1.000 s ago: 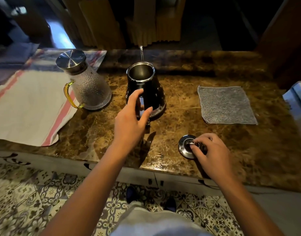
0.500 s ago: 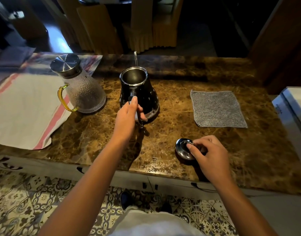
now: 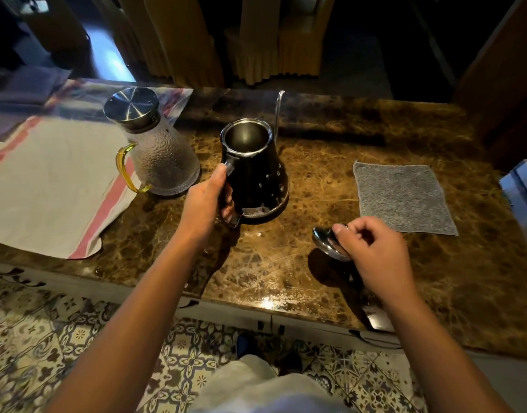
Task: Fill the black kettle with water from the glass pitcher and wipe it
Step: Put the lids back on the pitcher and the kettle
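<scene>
A person's left hand (image 3: 207, 201) wraps its grip around the handle of the open black gooseneck kettle (image 3: 253, 171), which stands at the middle of the marble desk (image 3: 331, 162), arm stretched forward. The right hand (image 3: 372, 248), fingers curled and wrist bent, holds the steel kettle lid (image 3: 326, 241) tilted near the desk's front edge; whether the lid touches the surface is unclear. The lidded glass pitcher (image 3: 158, 147) stands just left of the kettle, on the edge of a red-striped towel (image 3: 56, 186). A grey cloth (image 3: 402, 198) lies flat at right.
</scene>
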A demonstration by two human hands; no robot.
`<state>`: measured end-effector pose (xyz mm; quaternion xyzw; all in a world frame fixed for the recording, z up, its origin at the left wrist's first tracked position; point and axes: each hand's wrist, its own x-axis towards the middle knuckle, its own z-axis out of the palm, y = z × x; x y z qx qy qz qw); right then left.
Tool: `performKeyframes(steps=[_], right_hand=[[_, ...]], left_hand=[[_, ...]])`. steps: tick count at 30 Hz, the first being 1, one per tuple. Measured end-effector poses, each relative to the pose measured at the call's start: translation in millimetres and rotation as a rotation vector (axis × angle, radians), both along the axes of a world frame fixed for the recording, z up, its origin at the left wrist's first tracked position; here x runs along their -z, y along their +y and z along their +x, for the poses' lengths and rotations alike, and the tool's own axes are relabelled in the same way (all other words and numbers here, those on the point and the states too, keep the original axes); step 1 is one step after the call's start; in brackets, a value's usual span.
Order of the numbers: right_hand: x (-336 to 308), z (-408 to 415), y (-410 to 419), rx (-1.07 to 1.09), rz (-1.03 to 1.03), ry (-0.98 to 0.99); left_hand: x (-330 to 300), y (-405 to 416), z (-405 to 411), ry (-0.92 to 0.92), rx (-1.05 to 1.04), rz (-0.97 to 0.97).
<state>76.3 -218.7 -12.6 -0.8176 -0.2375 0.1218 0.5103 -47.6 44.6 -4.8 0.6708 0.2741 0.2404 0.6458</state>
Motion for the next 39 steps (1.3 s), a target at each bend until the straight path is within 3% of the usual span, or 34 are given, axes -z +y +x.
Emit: performKeyframes(steps=[12, 28, 39], right_hand=[[-92, 26, 112, 0.003, 0.158, -0.298], [-93, 28, 202, -0.121, -0.296, -0.745], [-77, 28, 205, -0.208, -0.262, -0.887]], left_hand=[[15, 28, 2, -0.081, 0.181, -0.099], [14, 27, -1, -0.142, 0.236, -0.087], [18, 25, 3, -0.179, 0.207, -0.067]])
